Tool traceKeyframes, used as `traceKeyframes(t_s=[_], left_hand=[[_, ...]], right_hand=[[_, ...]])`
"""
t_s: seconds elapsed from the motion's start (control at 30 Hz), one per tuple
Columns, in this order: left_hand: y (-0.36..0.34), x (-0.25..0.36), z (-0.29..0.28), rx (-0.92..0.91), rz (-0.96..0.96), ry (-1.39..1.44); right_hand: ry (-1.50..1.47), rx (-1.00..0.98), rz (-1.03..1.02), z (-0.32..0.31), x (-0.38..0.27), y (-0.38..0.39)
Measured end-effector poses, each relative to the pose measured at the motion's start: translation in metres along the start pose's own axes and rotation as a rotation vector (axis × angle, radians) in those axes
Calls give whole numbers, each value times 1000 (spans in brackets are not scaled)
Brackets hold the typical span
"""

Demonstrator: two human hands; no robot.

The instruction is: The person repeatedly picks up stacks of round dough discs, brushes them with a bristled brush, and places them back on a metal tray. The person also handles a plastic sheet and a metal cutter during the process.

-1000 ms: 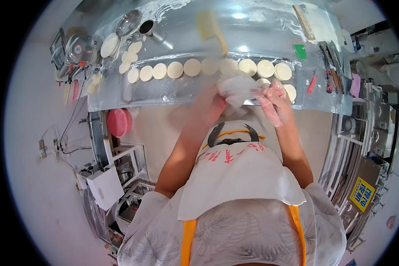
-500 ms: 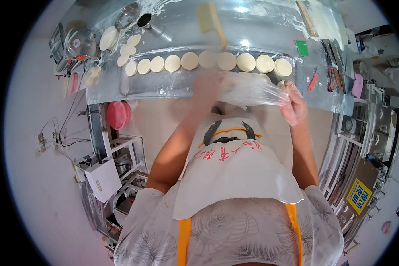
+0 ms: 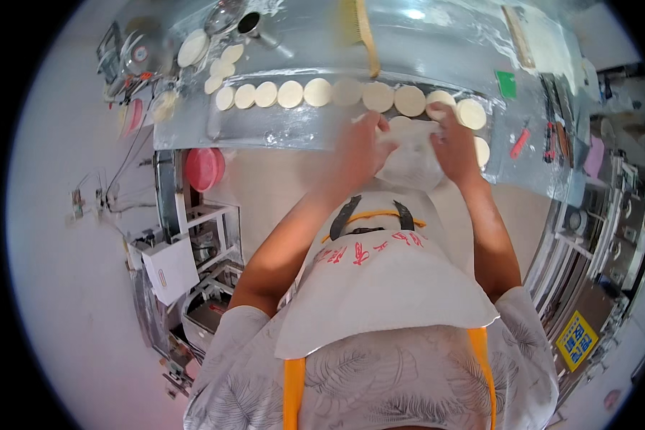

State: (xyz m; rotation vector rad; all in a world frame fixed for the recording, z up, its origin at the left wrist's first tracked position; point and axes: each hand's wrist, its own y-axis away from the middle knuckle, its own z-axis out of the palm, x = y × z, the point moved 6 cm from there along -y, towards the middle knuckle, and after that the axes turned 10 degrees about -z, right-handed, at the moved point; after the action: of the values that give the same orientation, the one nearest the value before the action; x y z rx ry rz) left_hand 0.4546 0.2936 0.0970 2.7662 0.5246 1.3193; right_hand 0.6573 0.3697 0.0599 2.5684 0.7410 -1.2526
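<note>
A clear plastic bag (image 3: 412, 161) hangs between my hands at the near edge of the steel table. My left hand (image 3: 362, 152) is closed at the bag's left side, its fingers bent and a little blurred. On the other side, my right hand (image 3: 457, 145) grips the bag's upper right edge with curled fingers. A row of round, pale dough wrappers (image 3: 289, 94) runs across the table just beyond my hands. The right fingertips overlap one wrapper (image 3: 441, 99) in the view; whether they touch it I cannot tell. Another stack of wrappers (image 3: 482, 152) lies right of my right hand.
Beyond the row lies a brush (image 3: 371, 54) with a wooden handle. To the right are a green scraper (image 3: 506, 84), a red-handled tool (image 3: 519, 144) and several long tools (image 3: 556, 122). A metal cup (image 3: 265, 37) lies far left; a red basin (image 3: 204, 169) sits below the table edge.
The plastic, stretched sideways between my hands before, now hangs down as a bag. My hands have come closer together, the right one moving left and forward. The view has shifted slightly.
</note>
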Motion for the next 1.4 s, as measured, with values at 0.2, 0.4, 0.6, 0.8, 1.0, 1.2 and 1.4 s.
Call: traceKeyframes(t_s=[0.2,0.4,0.6,0.8,1.0,1.2,1.4], left_hand=[[-28,-120,-52,486,117,-380],[-38,-174,-145,376,-210,-153],[-17,-423,-143,226,-111,147],[-15,-443,-238,-67,-807,1557],[-40,-471,-361,204,-1023,1175],[-72,-561,-425,657,-453,-198],[-97,-609,-461,683,-518,137]], right_hand=[[-14,42,-204,27,-4,-30],[52,17,-678,63,-150,-24],[-192,-188,-164,226,-110,-26],[-1684,26,731,340,-190,-102],[-984,-273,653,452,-227,-172],[-77,-48,369,540,-250,-255],[76,-68,162,557,-313,-299]])
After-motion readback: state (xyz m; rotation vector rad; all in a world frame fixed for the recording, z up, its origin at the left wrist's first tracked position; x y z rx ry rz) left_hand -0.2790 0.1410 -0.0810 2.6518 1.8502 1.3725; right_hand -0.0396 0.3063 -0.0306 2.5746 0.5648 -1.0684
